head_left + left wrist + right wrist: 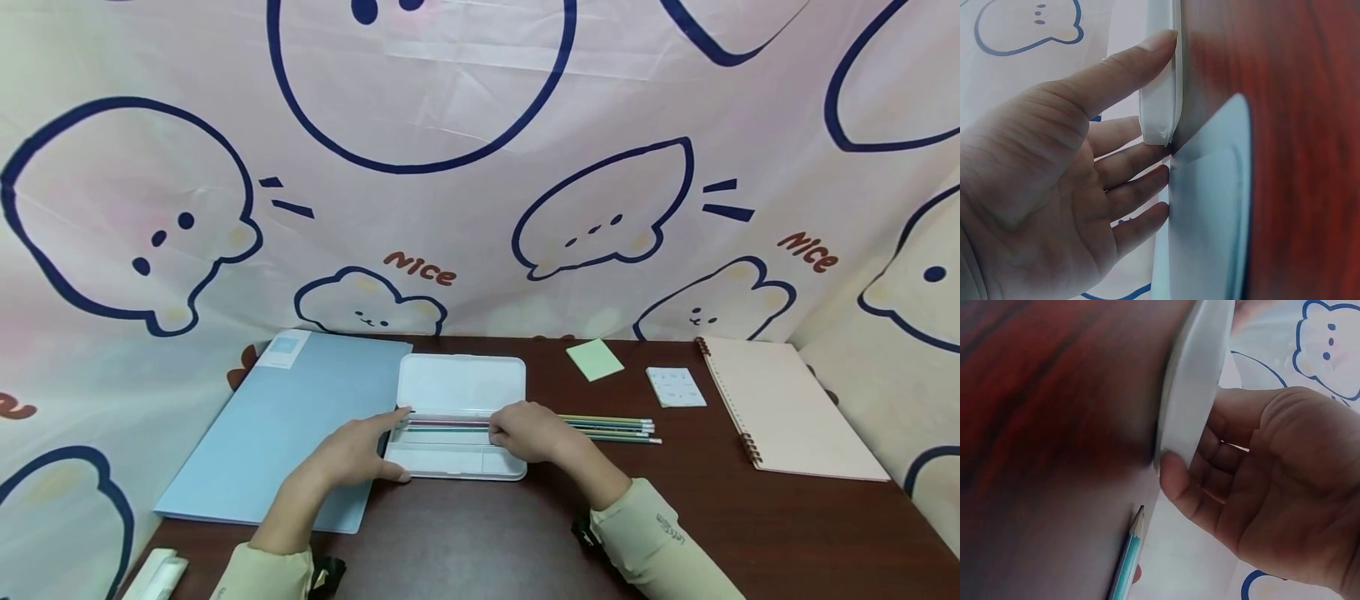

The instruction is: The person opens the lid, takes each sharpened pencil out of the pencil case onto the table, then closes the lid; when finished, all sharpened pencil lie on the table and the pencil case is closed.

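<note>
Toward the back edge of the surface point(465, 542), the head view showed pencils point(447, 427) in an unlidded white case point(461, 382); the loose pencils point(617, 429), nearer the right edge, seemed not yet dealt with. The right hand point(528, 431) had a narrow grip; what it pinched I could not tell. The left wrist view showed the left hand point(1047, 181) in a wide grip, fingers straight; the right wrist view alone, a pencil's sharpened tip point(1137, 525).

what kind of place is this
Probably a study or work desk, judging by the open white pencil case, pencils and spiral notebook on a dark tabletop; the wider room isn't visible.
</note>
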`<state>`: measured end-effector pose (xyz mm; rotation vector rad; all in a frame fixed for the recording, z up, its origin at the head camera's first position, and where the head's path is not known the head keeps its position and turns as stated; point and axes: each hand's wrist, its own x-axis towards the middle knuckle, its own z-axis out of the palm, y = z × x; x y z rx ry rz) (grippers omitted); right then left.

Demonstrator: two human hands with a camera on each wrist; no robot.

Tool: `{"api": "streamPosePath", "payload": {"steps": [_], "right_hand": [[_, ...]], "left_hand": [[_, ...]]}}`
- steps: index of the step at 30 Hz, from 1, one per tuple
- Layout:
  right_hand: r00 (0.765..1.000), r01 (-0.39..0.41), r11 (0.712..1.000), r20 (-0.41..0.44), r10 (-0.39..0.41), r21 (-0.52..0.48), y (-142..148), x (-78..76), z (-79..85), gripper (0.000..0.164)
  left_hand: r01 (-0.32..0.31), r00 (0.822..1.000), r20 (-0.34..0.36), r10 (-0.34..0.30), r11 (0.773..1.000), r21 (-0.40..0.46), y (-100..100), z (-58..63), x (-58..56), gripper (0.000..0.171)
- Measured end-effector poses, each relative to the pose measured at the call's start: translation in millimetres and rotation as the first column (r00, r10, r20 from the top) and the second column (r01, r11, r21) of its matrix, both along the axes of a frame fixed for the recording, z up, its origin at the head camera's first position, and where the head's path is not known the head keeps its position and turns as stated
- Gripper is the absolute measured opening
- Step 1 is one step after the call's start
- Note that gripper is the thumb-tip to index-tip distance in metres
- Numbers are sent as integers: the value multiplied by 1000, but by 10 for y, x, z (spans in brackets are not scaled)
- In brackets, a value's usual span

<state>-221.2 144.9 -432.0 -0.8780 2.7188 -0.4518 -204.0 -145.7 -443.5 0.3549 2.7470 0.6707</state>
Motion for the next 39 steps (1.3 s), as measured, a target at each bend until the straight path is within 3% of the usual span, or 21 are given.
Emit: {"api": "streamPosePath", "payload": {"steps": [9,16,20,27,39], "right_hand": [[997,30,999,74,-27,-33,53,18,24,11],[996,80,984,-29,-86,-160,264,3,44,15],[987,129,970,-72,-146,-204,472,14,94,13],[970,222,944,-40,-239,-244,921,110,128,16],[948,282,929,-77,-308,-240,1637,319,137,11]], "left_hand": [[-2,1000,-13,2,1000,-19,15,8,-3,100],[8,1000,-18,-8,1000,-20,37,5,-8,100],[3,1000,-12,-3,1000,-20,39,13,-4,99],[3,1000,-6,-3,1000,-17,27,23,1,100],[-9,1000,2,9,1000,-16,1,-13,-4,101]]}}
